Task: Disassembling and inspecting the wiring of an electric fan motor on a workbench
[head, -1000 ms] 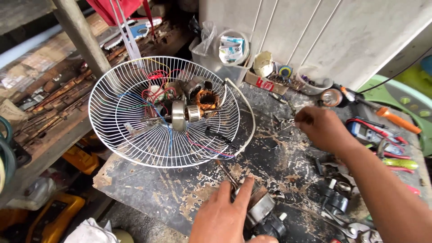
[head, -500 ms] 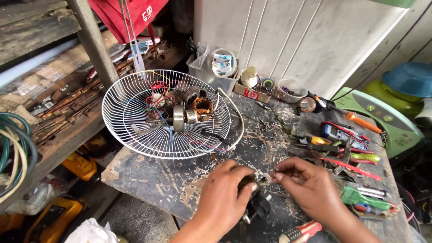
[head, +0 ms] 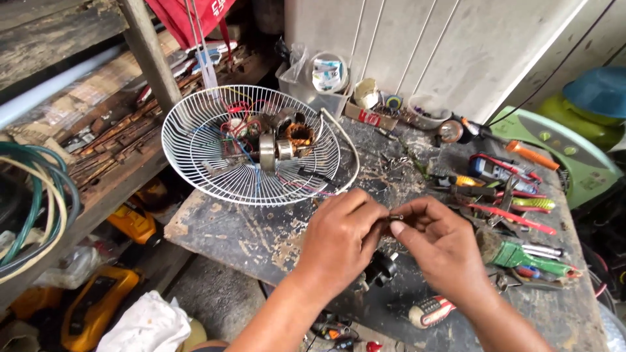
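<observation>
Over a scarred workbench (head: pixel 248 234), our two hands meet above the near edge: the left hand (head: pixel 339 238) and the right hand (head: pixel 440 244) both pinch a small metal screw (head: pixel 396 217) between fingertips, the piece held in the air between them and just above a black plastic part (head: pixel 380 267) that lies on the bench below the left palm. Whether the left hand also touches that black part we cannot tell; the knuckles hide the contact.

Beyond the left hand sits one white wire fan guard (head: pixel 257 146), tipped like a bowl, with one fan motor (head: pixel 280 145) and tangled coloured wires inside. Its far-left rim overhangs the bench edge. The strip of bare bench between the guard and our hands is the only open room; to the right of the right hand tools crowd the surface nearly to the edge.

There we count one green-handled brush (head: pixel 521 254), one orange-handled screwdriver (head: pixel 531 155) farther off, and a heap of red-handled pliers (head: pixel 508 212) too tangled to number. One striped handle (head: pixel 430 311) lies near the right wrist at the bench's front edge. Beyond both hands, against the wall, one clear plastic tub (head: pixel 319 88) holds a roll; the small jars beside it are too small to make out.
</observation>
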